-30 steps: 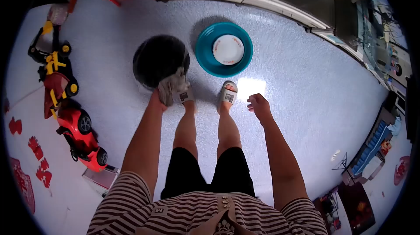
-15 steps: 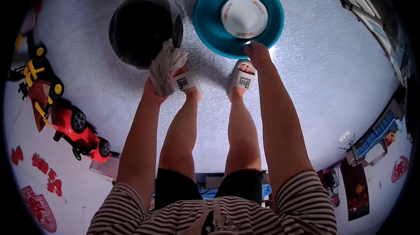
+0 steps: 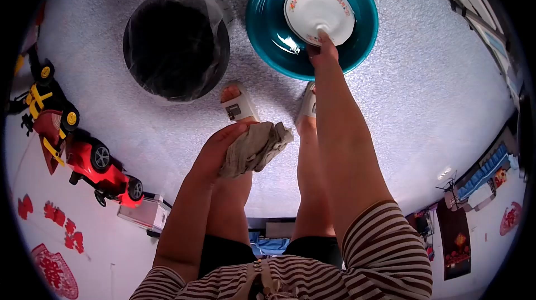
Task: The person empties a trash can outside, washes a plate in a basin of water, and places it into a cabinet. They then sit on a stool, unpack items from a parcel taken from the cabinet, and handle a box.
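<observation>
My left hand [image 3: 216, 146] is closed around a crumpled grey-beige cloth [image 3: 258, 148], held above my shins. With the thumb on top, my right hand [image 3: 325, 53] grips the near edge of a white plate [image 3: 318, 10] that has small floral patterns on its rim. Another white rim shows just under it, so there seems to be more than one plate. The plates are inside a teal plastic basin [image 3: 265, 37] on the floor. The fingers of my right hand under the plate are mostly hidden.
Left of the basin stands a black bin [image 3: 173, 49] with a clear liner. My feet wear light slides [image 3: 241, 107]. At far left are a red toy car [image 3: 103, 166] and a yellow-and-black toy vehicle [image 3: 42, 96]. Wall panels run along the upper right.
My left hand has brought the cloth from beside the bin back towards me and to the right. My right hand has moved from the basin's near rim onto the plate and taken hold of it.
</observation>
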`<state>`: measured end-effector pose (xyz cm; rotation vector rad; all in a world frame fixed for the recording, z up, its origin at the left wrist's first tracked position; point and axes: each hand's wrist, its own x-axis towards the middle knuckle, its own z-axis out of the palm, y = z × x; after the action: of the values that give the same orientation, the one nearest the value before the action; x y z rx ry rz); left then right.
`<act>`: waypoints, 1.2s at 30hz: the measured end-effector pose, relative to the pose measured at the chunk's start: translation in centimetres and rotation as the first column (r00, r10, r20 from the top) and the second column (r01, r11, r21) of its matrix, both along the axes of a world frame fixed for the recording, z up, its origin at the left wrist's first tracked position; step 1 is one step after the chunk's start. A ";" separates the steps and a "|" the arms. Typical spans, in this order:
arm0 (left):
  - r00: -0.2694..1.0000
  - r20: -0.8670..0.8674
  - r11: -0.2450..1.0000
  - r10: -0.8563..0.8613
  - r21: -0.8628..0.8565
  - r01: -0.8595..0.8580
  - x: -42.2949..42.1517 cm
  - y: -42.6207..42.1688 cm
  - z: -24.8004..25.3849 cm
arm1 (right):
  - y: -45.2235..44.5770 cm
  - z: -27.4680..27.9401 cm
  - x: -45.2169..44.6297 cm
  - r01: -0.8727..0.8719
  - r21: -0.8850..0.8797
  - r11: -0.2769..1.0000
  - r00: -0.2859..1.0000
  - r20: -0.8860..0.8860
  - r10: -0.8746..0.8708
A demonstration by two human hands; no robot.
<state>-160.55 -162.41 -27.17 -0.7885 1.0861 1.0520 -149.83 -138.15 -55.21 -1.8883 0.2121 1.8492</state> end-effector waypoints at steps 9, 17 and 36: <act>1.000 -0.030 0.996 -0.010 -0.086 0.007 1.9 0.9 0.5 | 0.5 7.0 0.4 -0.373 0.194 0.907 0.917 0.229 0.328; 0.998 -0.054 0.998 -0.032 -0.050 0.030 3.3 0.7 3.8 | 0.6 16.0 1.7 -0.926 -0.144 0.349 0.106 0.788 0.607; 0.972 -0.215 0.977 0.095 0.209 -0.049 2.4 -0.3 20.8 | 0.7 40.9 4.0 -0.997 -0.071 -0.011 -0.071 0.941 0.331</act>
<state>-158.11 -162.70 -6.39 -0.5579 1.1244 1.3158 -145.83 -137.46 -14.28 -1.9232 -2.2572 0.7920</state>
